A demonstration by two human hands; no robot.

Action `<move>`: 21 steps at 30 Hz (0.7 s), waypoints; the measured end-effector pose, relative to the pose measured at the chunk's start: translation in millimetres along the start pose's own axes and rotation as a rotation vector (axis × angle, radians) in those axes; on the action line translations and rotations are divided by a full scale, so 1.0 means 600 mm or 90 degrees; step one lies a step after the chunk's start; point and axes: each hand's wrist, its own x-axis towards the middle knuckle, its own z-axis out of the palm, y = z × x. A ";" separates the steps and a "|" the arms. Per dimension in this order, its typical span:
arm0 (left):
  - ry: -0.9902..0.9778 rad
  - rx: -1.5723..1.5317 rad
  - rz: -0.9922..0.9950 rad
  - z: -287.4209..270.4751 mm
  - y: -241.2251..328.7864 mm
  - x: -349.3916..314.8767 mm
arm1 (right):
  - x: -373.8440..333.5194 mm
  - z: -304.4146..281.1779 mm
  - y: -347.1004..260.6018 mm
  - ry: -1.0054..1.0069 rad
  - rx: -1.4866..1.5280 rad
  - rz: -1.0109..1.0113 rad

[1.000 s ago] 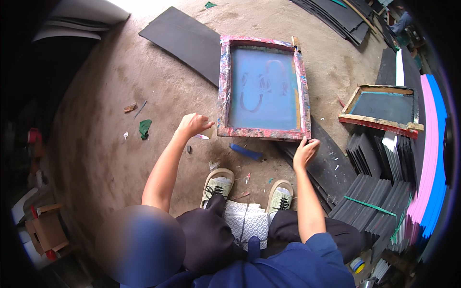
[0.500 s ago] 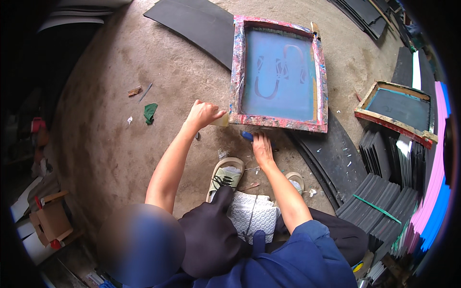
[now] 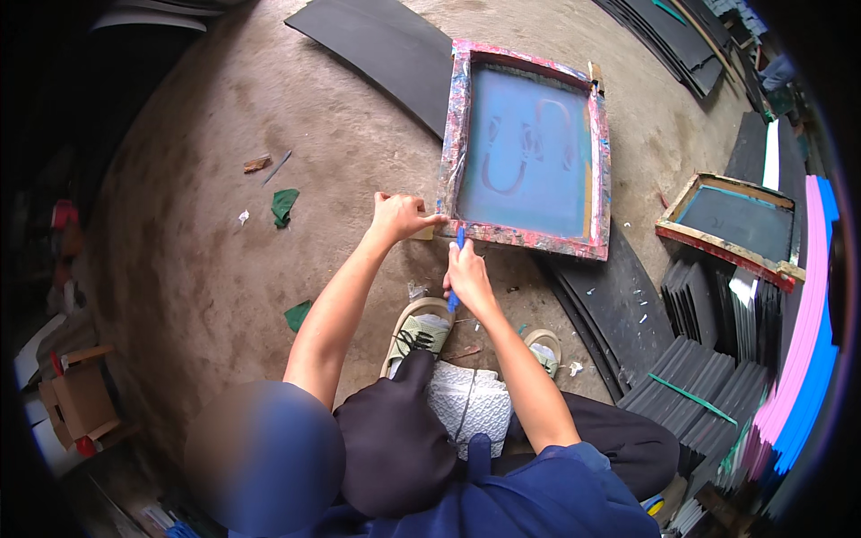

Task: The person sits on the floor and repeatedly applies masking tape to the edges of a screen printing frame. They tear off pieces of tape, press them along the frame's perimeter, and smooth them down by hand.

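Observation:
A screen-printing frame (image 3: 538, 239) with paint-spattered wood and a blue mesh lies on the floor in front of me. At its near left corner is my left hand (image 3: 400, 219), its thumb reaching to the wood. A pale yellow, tape-like piece (image 3: 425, 233) shows under those fingers, mostly covered. My right hand (image 3: 469, 273) is closed round a slim blue tool (image 3: 453, 300) that looks like a utility knife. The tool's far end points up at the frame's near edge, close to my left thumb; its tip is too small to make out.
Black sheets (image 3: 619, 309) lie beneath and beside the frame. To the right stand a smaller screen frame (image 3: 731, 215), strapped black stacks (image 3: 686, 386) and pink and blue sheets (image 3: 789, 332). Green scraps (image 3: 283, 206) dot the floor at left. A cardboard box (image 3: 81, 394) sits far left.
My right hand has moved left and turned the blue tool from lying sideways to pointing at the frame. My left hand has shifted right, onto the frame's corner.

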 end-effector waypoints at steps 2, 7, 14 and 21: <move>-0.014 -0.011 -0.024 0.000 0.003 0.002 | 0.022 0.007 0.006 0.003 -0.141 -0.048; -0.066 -0.033 -0.047 -0.007 0.002 0.006 | 0.054 0.029 0.018 0.049 -0.239 -0.076; -0.062 -0.042 -0.049 -0.001 -0.001 0.005 | 0.079 0.041 0.046 0.107 -0.269 -0.115; -0.052 -0.048 -0.045 -0.002 0.001 0.005 | 0.071 0.035 0.025 0.078 -0.251 -0.052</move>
